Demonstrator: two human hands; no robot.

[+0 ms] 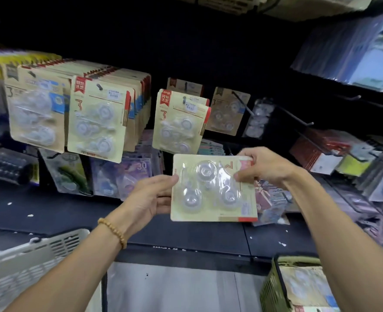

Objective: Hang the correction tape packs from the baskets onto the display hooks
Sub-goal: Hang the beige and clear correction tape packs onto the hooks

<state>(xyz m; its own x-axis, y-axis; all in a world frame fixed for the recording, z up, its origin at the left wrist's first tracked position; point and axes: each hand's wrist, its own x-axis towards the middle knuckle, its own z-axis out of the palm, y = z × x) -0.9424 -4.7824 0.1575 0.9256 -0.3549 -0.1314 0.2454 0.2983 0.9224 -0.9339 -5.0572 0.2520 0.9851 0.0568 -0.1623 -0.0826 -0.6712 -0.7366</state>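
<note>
A cream correction tape pack (213, 190) with clear blisters lies sideways between my hands, below the display. My left hand (150, 197) grips its left edge. My right hand (262, 165) pinches its top right corner by the red label. Above, full rows of the same packs (96, 118) hang on hooks at the left. A thinner row of hung packs (179, 122) hangs just above the held one. Bare display hooks (296, 115) stick out to the right. An olive basket (298, 287) at bottom right holds more packs.
A white slatted basket (28, 262) sits at bottom left. Other packaged stationery (123, 176) hangs on the lower row behind my hands. Boxes and plastic sleeves (343, 158) fill racks on the right. A dark shelf ledge (186, 242) runs below the hooks.
</note>
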